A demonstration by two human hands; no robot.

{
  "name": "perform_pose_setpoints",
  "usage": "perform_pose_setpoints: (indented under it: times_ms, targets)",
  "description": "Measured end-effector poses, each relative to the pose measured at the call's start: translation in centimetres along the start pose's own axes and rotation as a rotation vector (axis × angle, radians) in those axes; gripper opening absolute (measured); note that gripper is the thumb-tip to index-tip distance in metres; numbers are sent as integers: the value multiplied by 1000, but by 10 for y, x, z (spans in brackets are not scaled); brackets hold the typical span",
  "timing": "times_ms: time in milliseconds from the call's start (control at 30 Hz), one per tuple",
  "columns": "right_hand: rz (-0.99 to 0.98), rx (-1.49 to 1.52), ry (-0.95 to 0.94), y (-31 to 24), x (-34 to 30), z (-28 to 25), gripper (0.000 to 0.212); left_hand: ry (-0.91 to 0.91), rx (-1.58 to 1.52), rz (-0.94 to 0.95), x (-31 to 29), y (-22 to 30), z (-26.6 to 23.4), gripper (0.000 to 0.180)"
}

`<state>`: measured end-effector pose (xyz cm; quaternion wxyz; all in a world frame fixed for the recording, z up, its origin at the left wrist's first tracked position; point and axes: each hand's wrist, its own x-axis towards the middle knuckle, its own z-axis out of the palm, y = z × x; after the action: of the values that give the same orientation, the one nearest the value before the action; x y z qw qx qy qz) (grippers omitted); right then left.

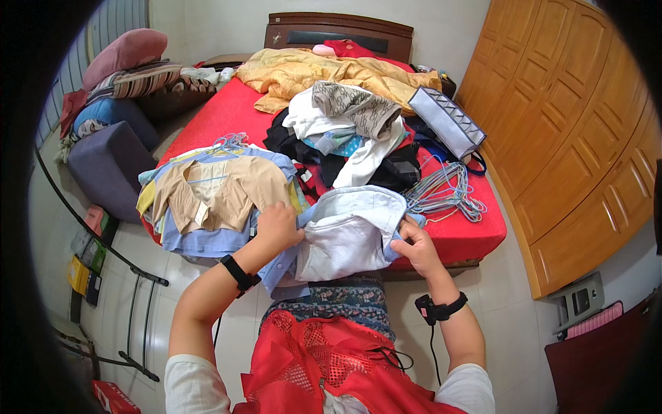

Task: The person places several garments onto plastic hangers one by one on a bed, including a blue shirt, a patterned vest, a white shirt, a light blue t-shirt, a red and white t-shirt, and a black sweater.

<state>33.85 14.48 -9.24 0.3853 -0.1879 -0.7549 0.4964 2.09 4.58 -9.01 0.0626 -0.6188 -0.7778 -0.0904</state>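
A pale white-and-blue garment [348,234] is spread between my hands at the front edge of the bed. My left hand [279,226] is closed on its left side, with light-blue cloth hanging below. On the other side, my right hand [416,245] pinches the garment's edge between thumb and fingers. The garment's exact kind is unclear because it is bunched. Just left of my left hand lies a beige short top [214,190] on a stack of clothes, with blue hangers [231,143] showing at the stack's far side.
A heap of mixed clothes [352,131] sits on the red bed sheet [231,114]. Loose wire hangers [448,193] lie at the bed's right corner, below a grey-white storage box [447,123]. Wooden wardrobe doors [565,103] line the right; a black metal frame [141,272] stands left.
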Motion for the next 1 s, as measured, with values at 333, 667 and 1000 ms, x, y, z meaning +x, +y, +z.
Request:
perform_pose_setpoints:
  times_ms: [333, 667, 1000]
  targets:
    - [203, 300, 219, -5, -15, -11, 21, -224, -727, -101, 14, -48, -1, 35]
    - [195, 495, 284, 5, -22, -14, 19, -345, -1348, -600, 2, -57, -12, 31]
    - [293, 547, 274, 7, -24, -14, 22, -951, -1408, -467, -17, -51, 19, 46]
